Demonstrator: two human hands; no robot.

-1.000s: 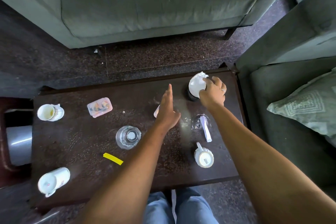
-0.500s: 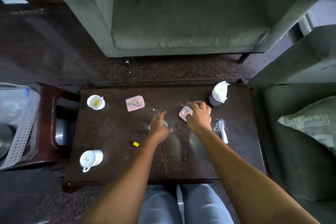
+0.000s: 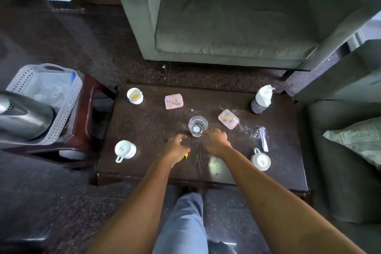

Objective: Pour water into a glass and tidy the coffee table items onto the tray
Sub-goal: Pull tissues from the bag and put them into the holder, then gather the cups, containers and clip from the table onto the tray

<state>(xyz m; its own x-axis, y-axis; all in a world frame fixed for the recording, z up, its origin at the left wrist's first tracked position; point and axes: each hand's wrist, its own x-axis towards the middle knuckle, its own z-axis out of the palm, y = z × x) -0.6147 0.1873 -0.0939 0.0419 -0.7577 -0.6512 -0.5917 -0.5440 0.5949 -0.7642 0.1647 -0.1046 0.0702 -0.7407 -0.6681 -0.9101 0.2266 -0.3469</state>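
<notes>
**Both hands at the glass, nothing lifted yet**

Nearest you, your two forearms reach out over the front edge of the coffee table (image 3: 144,130). Your left hand (image 3: 175,148) hovers low with fingers loosely curled and holds nothing; a small yellow scrap (image 3: 186,155) peeks out just beside its heel. Your right hand (image 3: 215,142) is also empty, its fingertips just beside the near rim of the glass (image 3: 198,126), touching it or nearly so; I cannot tell which.

The glass stands upright mid-table, and whether it holds water cannot be made out. I judge you are at the start of the pouring step, steadying or positioning the glass.

On the same near band, a cup (image 3: 125,150) lies on its side to the left and another cup (image 3: 260,160) to the right, with a white paper slip (image 3: 263,139) just beyond that one. Further back sit two pink lidded boxes (image 3: 228,119), (image 3: 173,101), a third cup (image 3: 135,95) upright at the far left corner, and a dark holder stuffed with white tissue (image 3: 261,100) at the far right.

The tray (image 3: 68,107), a grey perforated basket, rests on the side stand to your left with a steel kettle (image 3: 22,115) in it. Your next move likely calls for a reach left to the kettle while the glass stays put.
</notes>
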